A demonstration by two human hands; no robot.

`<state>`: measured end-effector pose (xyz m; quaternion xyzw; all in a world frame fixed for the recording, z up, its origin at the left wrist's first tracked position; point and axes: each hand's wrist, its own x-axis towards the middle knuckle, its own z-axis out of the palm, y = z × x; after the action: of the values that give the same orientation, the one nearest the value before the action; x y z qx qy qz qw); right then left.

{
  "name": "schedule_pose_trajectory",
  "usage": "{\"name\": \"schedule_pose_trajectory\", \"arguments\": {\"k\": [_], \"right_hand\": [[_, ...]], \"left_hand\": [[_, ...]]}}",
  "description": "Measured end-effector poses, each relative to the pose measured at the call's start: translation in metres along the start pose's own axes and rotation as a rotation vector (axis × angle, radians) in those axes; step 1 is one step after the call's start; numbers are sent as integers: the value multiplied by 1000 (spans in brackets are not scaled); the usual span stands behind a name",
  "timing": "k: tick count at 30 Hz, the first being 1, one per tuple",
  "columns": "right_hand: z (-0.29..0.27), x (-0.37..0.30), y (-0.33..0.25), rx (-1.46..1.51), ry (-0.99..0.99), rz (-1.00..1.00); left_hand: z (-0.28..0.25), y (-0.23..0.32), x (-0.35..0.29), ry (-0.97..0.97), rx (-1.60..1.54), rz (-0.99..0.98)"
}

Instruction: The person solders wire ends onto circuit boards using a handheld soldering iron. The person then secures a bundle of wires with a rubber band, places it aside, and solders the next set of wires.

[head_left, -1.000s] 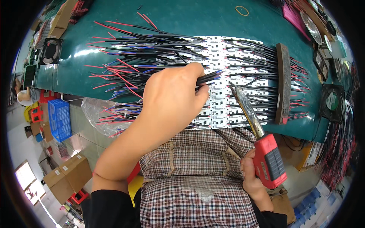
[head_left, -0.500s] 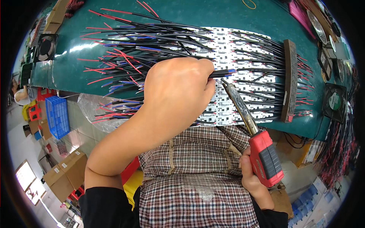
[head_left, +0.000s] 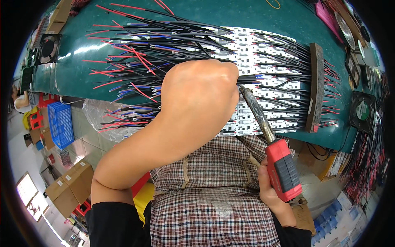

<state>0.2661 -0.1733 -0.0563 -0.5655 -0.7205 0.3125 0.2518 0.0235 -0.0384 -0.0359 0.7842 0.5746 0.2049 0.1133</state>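
Protruding from the left hand (head_left: 200,88), black wires (head_left: 248,79) point right.

My apron (head_left: 185,206) is brown-and-white check, my sleeve (head_left: 113,222) black. My soldering iron (head_left: 266,131) has a red and dark grey handle (head_left: 284,173), the wires (head_left: 185,39) black (tipped red and blue), the boards (head_left: 244,43) white, the table (head_left: 230,12) green.

The left hand (head_left: 199,88) shifted toward the dark bar (head_left: 316,88) and rolled over, so that its back hid most of the thumb and finger pinch seen earlier. The held wires (head_left: 249,78), tilted before, came nearly level, their ends nearer the bar. The right hand (head_left: 270,191) drew the soldering iron (head_left: 275,148) away from the bar; its tip, once nearer the bar than those wire ends, ended up farther from it than they were.
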Motion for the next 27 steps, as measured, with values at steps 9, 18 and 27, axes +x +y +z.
{"name": "schedule_pose_trajectory", "arguments": {"k": [9,18,27], "right_hand": [[-7,-16,4,92,-113,213],[-9,-18,4,80,-57,160],[-1,-19,2,147,9,205]], "left_hand": [[0,1,2,-19,6,-9],[-1,-3,3,-25,6,4],[-3,-3,6,-70,-9,-15]]}}
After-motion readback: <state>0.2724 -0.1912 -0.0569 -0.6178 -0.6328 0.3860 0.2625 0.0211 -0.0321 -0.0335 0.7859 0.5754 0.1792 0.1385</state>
